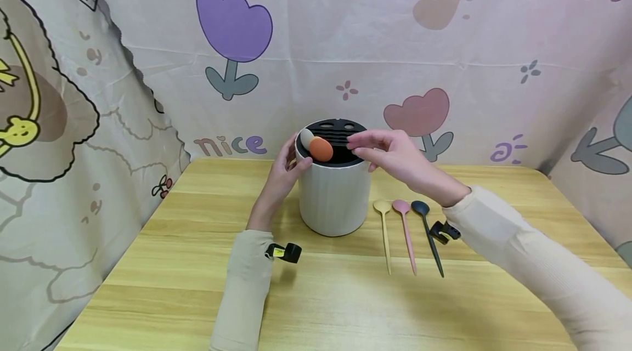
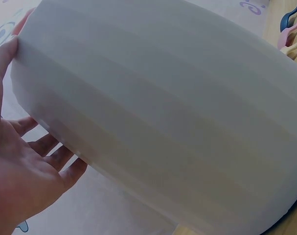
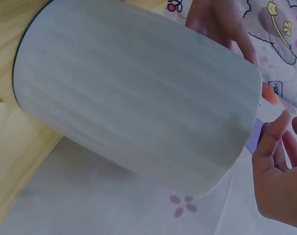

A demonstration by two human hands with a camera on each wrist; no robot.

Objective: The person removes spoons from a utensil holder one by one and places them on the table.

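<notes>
Left hand (image 1: 283,171): grips canister (image 1: 334,200), likely to steady it
Right hand (image 1: 390,154): half-spread, apparently empty, over canister
Spoons (image 1: 407,230): spaced, likely for access

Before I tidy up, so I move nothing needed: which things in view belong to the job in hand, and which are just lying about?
Seems to belong:
White container, left hand holding it, right hand at its opening
Grey spoon and orange spoon in it
Likely yellow spoon, pink spoon, dark blue spoon beside it

Seems mere setting:
Wooden table
Printed cloth behind
</notes>
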